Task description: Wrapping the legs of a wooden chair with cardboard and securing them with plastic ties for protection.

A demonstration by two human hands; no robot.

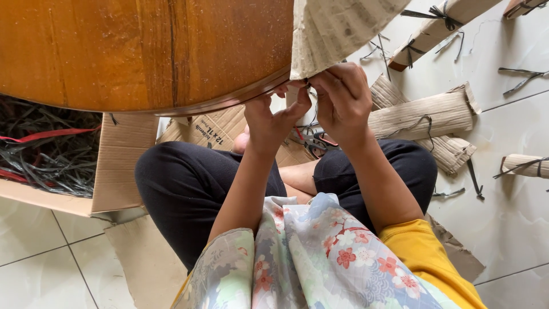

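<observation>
A roll of corrugated cardboard [337, 28] lies on the round wooden table [143, 51], its near end hanging over the table's edge. My left hand [271, 117] and my right hand [343, 100] meet just under that end, fingers pinched on a thin dark strap [309, 86] at the roll's edge. I sit cross-legged on the floor in dark trousers. A pair of scissors [311, 143] lies on flat cardboard between my knees, partly hidden by my hands.
An open cardboard box [114, 166] at the left holds a tangle of dark and red straps [46, 151]. Several tied cardboard rolls [423, 114] and loose strap pieces [517, 83] lie on the white tiled floor at the right.
</observation>
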